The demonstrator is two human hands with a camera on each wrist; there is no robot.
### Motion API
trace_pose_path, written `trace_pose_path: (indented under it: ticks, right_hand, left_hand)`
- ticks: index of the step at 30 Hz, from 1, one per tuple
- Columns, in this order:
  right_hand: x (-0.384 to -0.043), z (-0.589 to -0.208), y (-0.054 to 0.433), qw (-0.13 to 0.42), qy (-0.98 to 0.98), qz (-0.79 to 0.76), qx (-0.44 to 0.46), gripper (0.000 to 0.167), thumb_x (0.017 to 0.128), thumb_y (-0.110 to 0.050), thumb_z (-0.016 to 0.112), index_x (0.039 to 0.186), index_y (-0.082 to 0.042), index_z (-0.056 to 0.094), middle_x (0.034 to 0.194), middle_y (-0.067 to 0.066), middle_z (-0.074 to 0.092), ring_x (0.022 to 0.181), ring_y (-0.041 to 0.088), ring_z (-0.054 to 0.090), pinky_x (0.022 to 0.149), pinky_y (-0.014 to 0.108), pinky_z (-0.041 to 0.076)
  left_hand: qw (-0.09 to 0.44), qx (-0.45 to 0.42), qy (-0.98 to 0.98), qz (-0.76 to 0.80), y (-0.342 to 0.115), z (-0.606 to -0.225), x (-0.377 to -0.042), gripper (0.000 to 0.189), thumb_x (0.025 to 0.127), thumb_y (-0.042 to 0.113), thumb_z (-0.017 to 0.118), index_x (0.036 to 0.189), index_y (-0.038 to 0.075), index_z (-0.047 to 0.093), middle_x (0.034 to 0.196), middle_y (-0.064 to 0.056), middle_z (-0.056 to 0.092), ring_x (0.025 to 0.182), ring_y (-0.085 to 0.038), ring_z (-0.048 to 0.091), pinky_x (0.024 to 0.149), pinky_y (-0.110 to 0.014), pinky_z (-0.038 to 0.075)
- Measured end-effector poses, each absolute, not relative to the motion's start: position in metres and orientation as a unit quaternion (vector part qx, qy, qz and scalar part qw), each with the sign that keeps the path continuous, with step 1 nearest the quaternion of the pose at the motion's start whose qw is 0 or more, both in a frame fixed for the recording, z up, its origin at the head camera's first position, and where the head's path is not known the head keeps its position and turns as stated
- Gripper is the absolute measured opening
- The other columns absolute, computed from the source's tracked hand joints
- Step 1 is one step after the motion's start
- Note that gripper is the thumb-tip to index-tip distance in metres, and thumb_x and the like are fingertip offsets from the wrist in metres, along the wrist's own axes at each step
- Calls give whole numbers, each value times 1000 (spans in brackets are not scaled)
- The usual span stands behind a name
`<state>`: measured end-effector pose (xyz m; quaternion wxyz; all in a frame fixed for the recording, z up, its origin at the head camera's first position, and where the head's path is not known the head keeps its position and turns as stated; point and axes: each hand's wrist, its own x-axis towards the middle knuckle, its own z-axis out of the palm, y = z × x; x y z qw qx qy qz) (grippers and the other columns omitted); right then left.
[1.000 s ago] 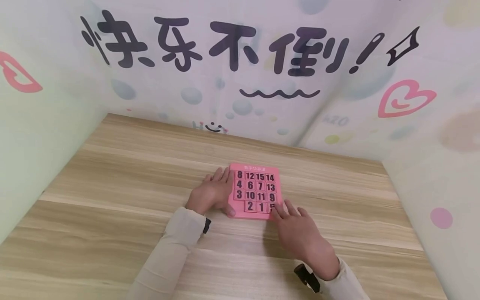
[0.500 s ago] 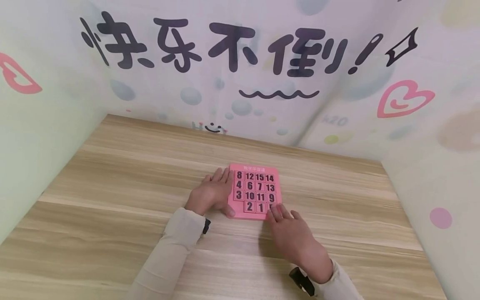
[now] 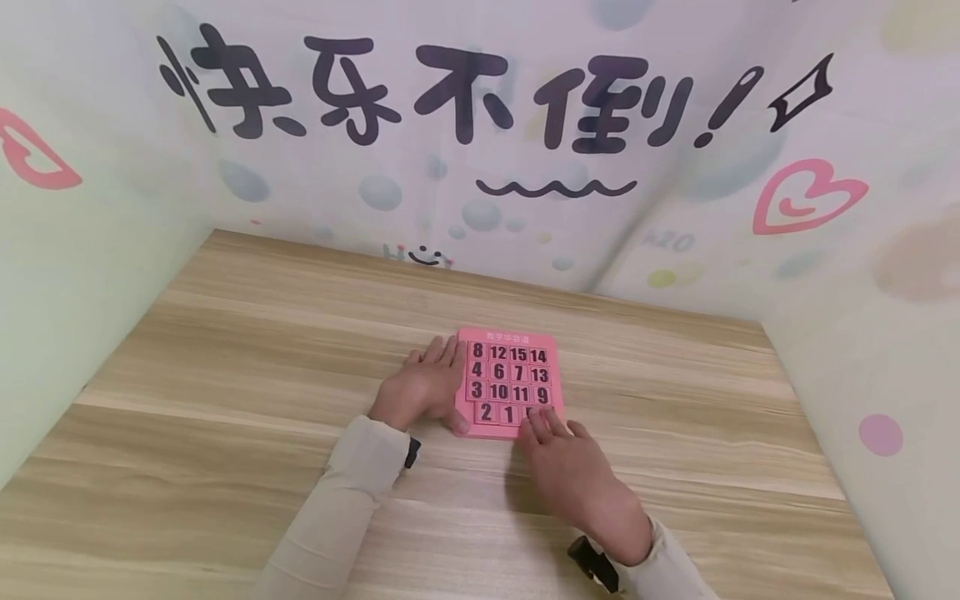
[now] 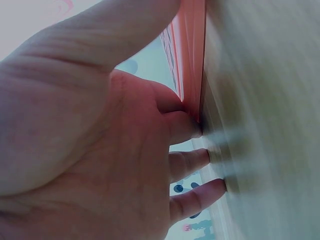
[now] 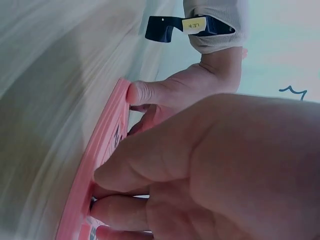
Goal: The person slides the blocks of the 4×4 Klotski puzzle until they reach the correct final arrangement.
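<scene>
A pink sliding number puzzle (image 3: 491, 432) lies flat, its numbered tiles in rows. In the bottom row, tile 2 (image 3: 486, 412) and tile 1 (image 3: 508, 414) stand offset leftward from the columns above. My left hand (image 3: 420, 385) lies along the puzzle's left side, thumb at the lower left corner. Its other fingers (image 4: 197, 197) reach out straight at the table in the left wrist view. With extended fingertips, my right hand (image 3: 570, 471) presses on the bottom row's right end, partly covering the tile there. Thumb and fingers (image 5: 117, 212) touch the tiles in the right wrist view.
The wood-grain table (image 3: 247, 350) extends around the puzzle. Behind it rises a white printed cloth backdrop (image 3: 315, 192) with large black characters, and pale walls close in both sides. Black straps (image 3: 592, 562) circle the wrists over light sleeves (image 3: 330, 508).
My right hand has moved left along the bottom row. Tiles 2 and 1 and the tile under the fingertips have slid left into the gap at the lower left. My left hand stays put.
</scene>
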<state>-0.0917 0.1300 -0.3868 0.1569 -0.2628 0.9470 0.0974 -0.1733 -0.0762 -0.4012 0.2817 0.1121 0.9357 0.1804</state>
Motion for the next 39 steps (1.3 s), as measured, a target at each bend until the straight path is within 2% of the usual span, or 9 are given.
trace_pose_path:
  ticks: [14, 20, 26, 31, 39]
  right_hand:
    - [-93, -389, 121, 151, 948, 74, -271, 47, 101, -13, 47, 147, -4, 46, 154, 16, 40, 145, 34, 36, 116, 52, 34]
    - [-100, -385, 123, 140, 947, 80, -278, 51, 98, -17, 50, 148, -7, 46, 155, 10, 41, 144, 36, 36, 114, 55, 36]
    - [-124, -386, 135, 115, 956, 54, -263, 49, 100, -10, 45, 149, -5, 44, 156, 12, 39, 144, 39, 36, 113, 58, 36]
    - [-151, -398, 148, 98, 963, 31, -250, 50, 101, -11, 46, 150, 0, 39, 156, 17, 37, 143, 42, 35, 109, 60, 40]
    - [-175, -407, 153, 127, 966, 9, -223, 62, 97, -7, 49, 155, -2, 27, 162, 16, 23, 147, 44, 25, 112, 63, 34]
  left_hand:
    - [279, 114, 936, 183, -79, -400, -174, 121, 77, 38, 83, 159, 3, 2, 166, -14, -4, 153, -32, -9, 125, -49, 1]
    - [278, 116, 935, 185, -79, -400, -174, 121, 77, 39, 83, 159, 3, 2, 166, -14, -3, 153, -32, -9, 125, -49, 1]
    - [280, 114, 934, 189, -79, -401, -174, 122, 76, 39, 84, 159, 4, 2, 166, -13, -4, 153, -31, -9, 125, -48, 1]
    - [281, 111, 936, 182, -78, -401, -174, 121, 76, 38, 84, 159, 4, 3, 167, -13, -3, 154, -31, -8, 125, -48, 2]
    - [281, 119, 937, 171, -77, -401, -174, 122, 76, 41, 83, 159, 3, 1, 166, -14, -4, 153, -32, -9, 125, -50, 1]
